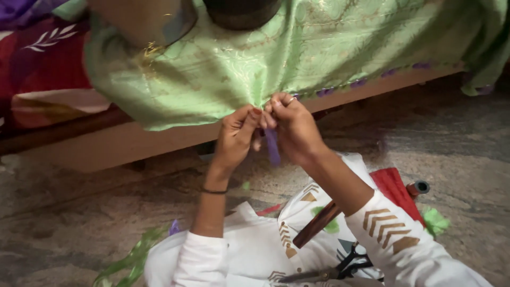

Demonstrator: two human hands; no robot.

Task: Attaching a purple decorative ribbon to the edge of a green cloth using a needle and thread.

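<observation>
Left hand [236, 135]: pinching the green cloth's [319, 48] lower edge.
Right hand [292, 125]: gripping the same edge, apparently a purple tassel [273, 148].
Scissors [332, 271]: on lap.

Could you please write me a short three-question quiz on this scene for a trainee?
1. True or false: both hands pinch the edge of the green cloth.
2. What colour is the tassel hanging between the left hand and right hand?
3. Which lies on the lap: (a) scissors, (b) a hammer, (c) a cup?

Key: 1 true; 2 purple; 3 a.
</observation>
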